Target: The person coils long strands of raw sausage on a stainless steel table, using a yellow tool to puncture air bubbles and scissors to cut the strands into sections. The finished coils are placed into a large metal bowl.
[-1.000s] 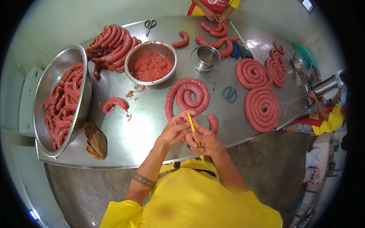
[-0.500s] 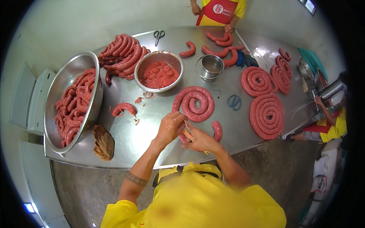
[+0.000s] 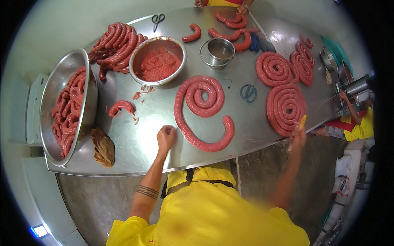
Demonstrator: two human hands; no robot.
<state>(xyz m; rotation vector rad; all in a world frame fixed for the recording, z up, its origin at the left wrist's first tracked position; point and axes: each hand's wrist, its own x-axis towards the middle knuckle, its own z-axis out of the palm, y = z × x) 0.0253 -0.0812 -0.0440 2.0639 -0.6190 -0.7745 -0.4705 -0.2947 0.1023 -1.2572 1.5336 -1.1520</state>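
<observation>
A long raw sausage (image 3: 200,144) lies in front of me, coiled into a spiral at its far end with its near end curving free to the right. Just left of it, my left hand (image 3: 166,138) is closed, its fingertips pressed together; whatever they pinch is hidden. My right hand (image 3: 298,138) is out to the right over the table's near edge, slightly blurred, closed around a yellow stick (image 3: 303,121). A thin pale string (image 3: 266,140) stretches left from that hand toward the sausage. Beyond the right hand is a large coiled sausage (image 3: 286,110).
A big steel basin (image 3: 93,106) of sausage links, a brown cloth (image 3: 102,147) and a bowl (image 3: 183,61) of minced meat stand left. Blue scissors (image 3: 248,93) and a steel pot (image 3: 232,51) lie beyond the sausage. Co-workers are at the far side (image 3: 221,3) and right (image 3: 363,131).
My hands have parted: the right swung far right with the yellow stick, drawing out string, while the left moved slightly left. The sausage's near end, previously under my hands, now shows fully.
</observation>
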